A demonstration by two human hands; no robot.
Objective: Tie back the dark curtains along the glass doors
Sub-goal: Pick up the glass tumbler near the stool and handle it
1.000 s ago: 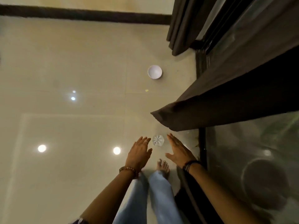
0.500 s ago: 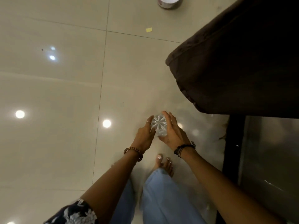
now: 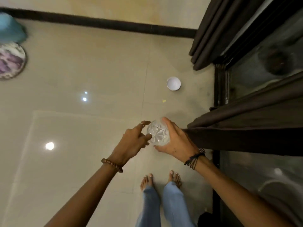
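A clear cut-glass cup (image 3: pixel 158 134) is lifted above the floor between both hands. My right hand (image 3: pixel 174 139) curls round its right side and underside. My left hand (image 3: pixel 132 141) touches its left rim with thumb and fingertips. A dark curtain panel (image 3: pixel 246 126) hangs out over the floor just right of my right hand, its lower edge touching my wrist area. Another dark curtain (image 3: pixel 213 30), gathered in folds, hangs at the far corner by the glass doors (image 3: pixel 262 177).
A white bowl (image 3: pixel 173 83) stands on the tiled floor ahead, with a small yellow scrap (image 3: pixel 164 100) near it. A round patterned plate (image 3: pixel 11 60) and a blue object (image 3: pixel 9 29) lie at the far left. My bare feet (image 3: pixel 161 181) stand below the hands.
Both hands reached down to the glass cup on the floor, took hold of it and raised it. The view has lifted back up toward the wall and far curtain.
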